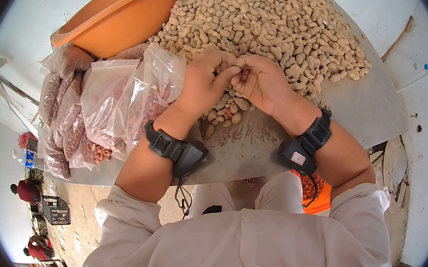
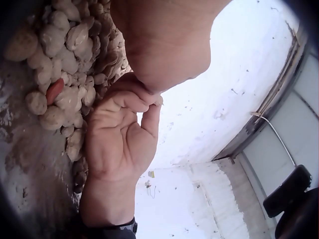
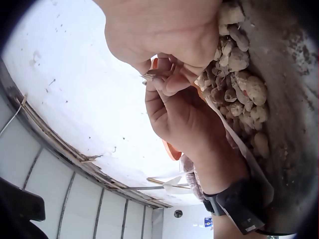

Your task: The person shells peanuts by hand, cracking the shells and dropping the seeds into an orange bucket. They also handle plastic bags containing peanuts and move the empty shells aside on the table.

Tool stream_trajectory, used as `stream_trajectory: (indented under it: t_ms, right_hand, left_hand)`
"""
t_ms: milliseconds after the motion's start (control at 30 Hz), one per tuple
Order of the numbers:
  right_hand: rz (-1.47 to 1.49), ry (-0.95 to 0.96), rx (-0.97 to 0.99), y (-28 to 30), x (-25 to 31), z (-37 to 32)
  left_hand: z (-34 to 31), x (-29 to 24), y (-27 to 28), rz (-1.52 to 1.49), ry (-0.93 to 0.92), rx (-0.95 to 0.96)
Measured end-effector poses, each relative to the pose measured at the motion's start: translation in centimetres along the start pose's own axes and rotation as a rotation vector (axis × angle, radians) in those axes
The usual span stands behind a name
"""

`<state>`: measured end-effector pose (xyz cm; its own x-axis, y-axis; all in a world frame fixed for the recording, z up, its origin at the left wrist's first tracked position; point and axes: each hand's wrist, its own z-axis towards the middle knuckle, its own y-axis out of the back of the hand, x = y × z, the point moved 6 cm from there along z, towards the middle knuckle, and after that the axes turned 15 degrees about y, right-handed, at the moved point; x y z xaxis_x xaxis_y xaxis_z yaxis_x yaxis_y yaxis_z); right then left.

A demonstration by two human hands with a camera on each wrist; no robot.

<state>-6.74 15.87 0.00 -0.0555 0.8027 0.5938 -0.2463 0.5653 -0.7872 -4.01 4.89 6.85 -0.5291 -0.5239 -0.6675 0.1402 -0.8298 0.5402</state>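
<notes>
Fingertips meet at the near side of a large heap of unshelled peanuts. My left hand pinches a peanut shell between thumb and fingers. On the other side of that peanut, my right hand grips it with curled fingers. A dark red peanut kernel shows between the two hands. In the right wrist view a broken bit of the shell sticks out at the fingertips. Below the hands, loose peanuts lie on the grey metal tabletop.
An orange basin leans tilted at the back left. Clear plastic bags of red kernels crowd the table's left side. Under the table's front edge, an orange container holds red kernels. Two people are far off at lower left, near black crates.
</notes>
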Motion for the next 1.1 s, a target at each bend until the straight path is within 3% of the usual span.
stream_trajectory:
  t_ms: [767, 1100]
  right_hand:
    - [-0.021, -0.048, 0.053, -0.59, 0.47, -0.01]
    - [-0.056, -0.085, -0.031, -0.28, 0.32, -0.38]
  left_hand:
    - [-0.06, -0.45, 0.19, 0.039, -0.069, -0.023]
    - [0.08, 0.17, -0.31, 0.029, -0.058, 0.021]
